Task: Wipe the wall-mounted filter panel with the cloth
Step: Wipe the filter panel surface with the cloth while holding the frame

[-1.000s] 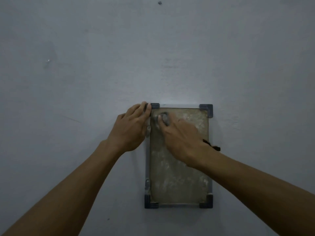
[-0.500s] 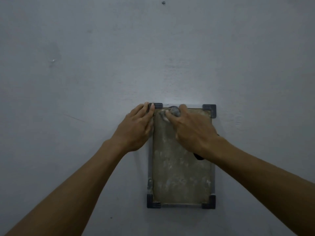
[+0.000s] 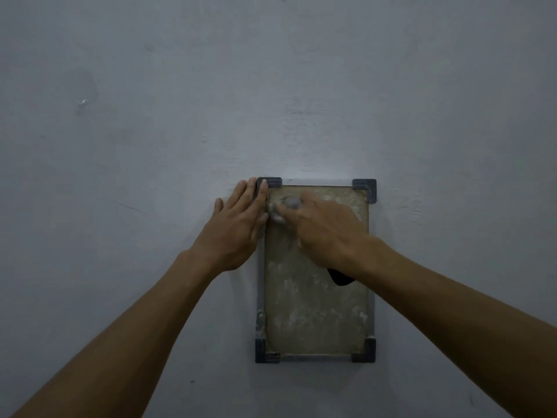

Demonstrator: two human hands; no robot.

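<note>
Left hand (image 3: 238,227) lies flat and open along the filter panel (image 3: 316,297)'s upper-left edge, likely steadying it on the wall (image 3: 150,116), while the right hand (image 3: 325,233), grip closed, presses the cloth (image 3: 291,203) into that top corner.

No text, label, brand, number or sign can be read anywhere: the filter panel (image 3: 316,297) and the wall (image 3: 271,86) around it carry no legible marking.
</note>
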